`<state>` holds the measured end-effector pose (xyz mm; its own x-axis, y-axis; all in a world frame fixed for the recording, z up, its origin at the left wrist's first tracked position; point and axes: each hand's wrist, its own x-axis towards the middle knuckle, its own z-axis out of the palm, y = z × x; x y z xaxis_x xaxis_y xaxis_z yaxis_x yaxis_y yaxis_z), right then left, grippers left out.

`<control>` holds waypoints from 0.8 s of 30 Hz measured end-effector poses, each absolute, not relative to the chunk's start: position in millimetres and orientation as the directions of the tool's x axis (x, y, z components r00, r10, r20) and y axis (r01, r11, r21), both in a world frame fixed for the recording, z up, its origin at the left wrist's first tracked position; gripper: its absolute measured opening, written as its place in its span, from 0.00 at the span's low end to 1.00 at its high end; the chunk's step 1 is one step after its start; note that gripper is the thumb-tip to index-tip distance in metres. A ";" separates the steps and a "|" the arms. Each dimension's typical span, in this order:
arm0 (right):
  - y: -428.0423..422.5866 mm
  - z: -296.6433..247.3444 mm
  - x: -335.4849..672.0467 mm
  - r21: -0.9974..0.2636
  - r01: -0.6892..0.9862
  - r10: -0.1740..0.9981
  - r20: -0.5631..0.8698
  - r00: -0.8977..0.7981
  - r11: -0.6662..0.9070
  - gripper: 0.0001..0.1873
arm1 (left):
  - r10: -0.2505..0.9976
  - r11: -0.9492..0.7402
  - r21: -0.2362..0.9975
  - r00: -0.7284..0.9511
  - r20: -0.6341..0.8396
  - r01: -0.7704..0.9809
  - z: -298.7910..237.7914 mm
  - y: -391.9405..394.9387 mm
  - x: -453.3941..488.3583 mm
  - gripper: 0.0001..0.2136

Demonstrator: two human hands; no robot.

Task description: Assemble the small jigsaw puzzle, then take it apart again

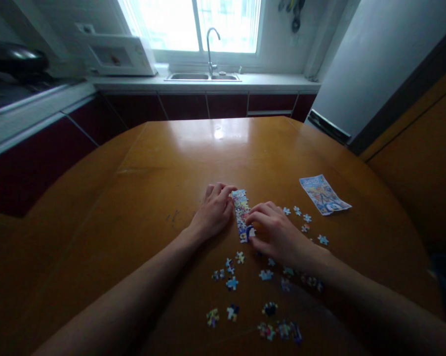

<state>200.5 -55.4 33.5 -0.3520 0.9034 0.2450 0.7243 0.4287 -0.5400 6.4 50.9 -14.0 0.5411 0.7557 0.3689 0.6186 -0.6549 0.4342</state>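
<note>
A narrow strip of joined puzzle pieces lies on the round wooden table. My left hand rests against the strip's left side, fingers curled onto its top edge. My right hand is at the strip's lower right end, thumb and fingers pinching a blue-and-white puzzle piece against it. Several loose puzzle pieces lie scattered in front of and under my right forearm, with more loose pieces to the right of that hand.
A printed picture sheet lies on the table to the right. Behind the table a kitchen counter holds a sink with a tap under a bright window, and a microwave to its left. A grey fridge stands at right.
</note>
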 end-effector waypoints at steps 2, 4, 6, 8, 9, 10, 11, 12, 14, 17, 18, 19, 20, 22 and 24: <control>-54.9 44.5 211.7 -0.589 0.707 0.919 0.291 -0.266 0.391 0.08 | 0.756 -0.655 0.439 0.544 0.365 0.616 -13.6 50.8 6.3 0.14; -56.9 55.4 225.0 -0.615 0.695 0.922 0.331 -0.202 0.373 0.07 | 0.755 -0.655 0.442 0.546 0.362 0.613 -13.4 51.0 6.1 0.14; -62.7 62.2 236.8 -0.633 0.687 0.925 0.341 -0.166 0.356 0.07 | 0.755 -0.655 0.441 0.549 0.359 0.614 -13.2 51.5 5.9 0.14; -72.4 62.1 243.8 -0.648 0.682 0.931 0.332 -0.149 0.340 0.06 | 0.757 -0.653 0.439 0.548 0.356 0.617 -13.0 52.2 5.9 0.13; -78.2 59.2 245.1 -0.657 0.678 0.936 0.323 -0.142 0.330 0.06 | 0.757 -0.653 0.438 0.547 0.356 0.618 -13.0 52.6 6.1 0.13; -84.0 54.9 244.9 -0.666 0.675 0.941 0.311 -0.135 0.317 0.06 | 0.757 -0.653 0.437 0.547 0.357 0.618 -12.9 52.9 6.3 0.13; -89.6 49.6 243.5 -0.675 0.673 0.947 0.295 -0.130 0.302 0.07 | 0.756 -0.654 0.436 0.548 0.357 0.619 -12.9 53.2 6.5 0.13; -94.6 43.9 241.3 -0.682 0.673 0.953 0.273 -0.130 0.287 0.07 | 0.756 -0.654 0.433 0.549 0.356 0.620 -13.0 53.4 6.7 0.13; -102.2 34.3 235.7 -0.683 0.678 0.961 0.231 -0.152 0.271 0.08 | 0.758 -0.652 0.428 0.546 0.357 0.626 -13.1 53.8 7.1 0.13; -107.7 29.3 229.8 -0.661 0.689 0.955 0.203 -0.215 0.296 0.09 | 0.766 -0.643 0.423 0.533 0.360 0.638 -13.3 54.3 7.4 0.12; -108.6 30.1 229.0 -0.653 0.689 0.949 0.203 -0.241 0.314 0.10 | 0.767 -0.641 0.423 0.530 0.361 0.640 -13.3 54.5 7.4 0.12; -109.3 31.6 228.7 -0.643 0.688 0.941 0.203 -0.271 0.337 0.10 | 0.768 -0.640 0.424 0.528 0.362 0.641 -13.3 54.7 7.4 0.12; -110.1 33.6 228.8 -0.628 0.687 0.929 0.197 -0.314 0.365 0.09 | 0.769 -0.639 0.426 0.526 0.363 0.640 -13.3 54.8 7.3 0.12; -112.1 37.8 228.9 -0.593 0.681 0.892 0.165 -0.420 0.430 0.08 | 0.768 -0.640 0.430 0.527 0.362 0.637 -13.3 54.9 7.3 0.11; -114.5 41.3 228.3 -0.560 0.665 0.840 0.110 -0.532 0.494 0.07 | 0.767 -0.641 0.429 0.529 0.362 0.636 -13.3 54.5 7.3 0.11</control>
<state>228.3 -114.5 41.3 -0.5318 0.8397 0.1098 0.6652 0.4944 -0.5595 7.3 54.5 -13.3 0.5293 0.7672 0.3623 0.6361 -0.6414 0.4290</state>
